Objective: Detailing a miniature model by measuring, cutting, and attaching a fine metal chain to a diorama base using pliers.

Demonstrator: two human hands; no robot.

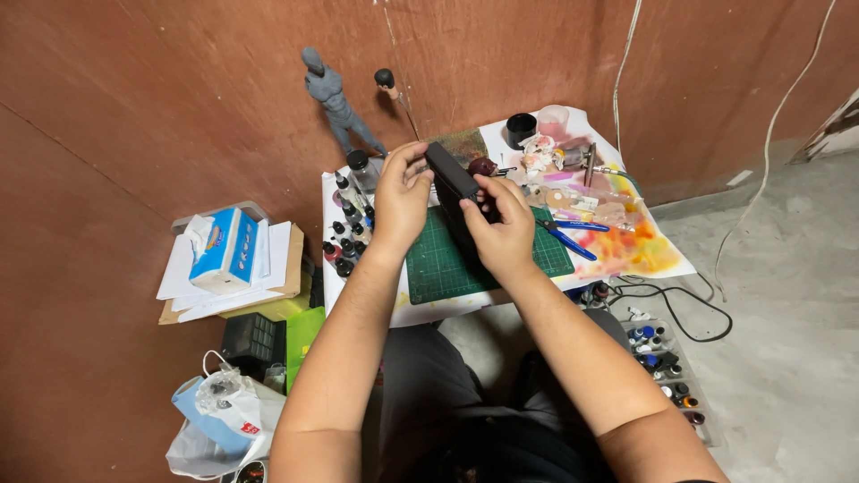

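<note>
Both hands grip a dark oblong case (452, 183), held in the air above the green cutting mat (438, 264) on the worktop (662, 259). The left hand (401, 199) pinches its far upper end; the right hand (501, 224) clasps the nearer lower end. Its long axis slants from upper left down toward the person.

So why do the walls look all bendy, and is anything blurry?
Head view: the wide lens bows the brown wall and stretches the forearms at the bottom edge; light is soft and even, with faint shadows; the left hand, right hand and black box look sharp; no strong glare.
</note>
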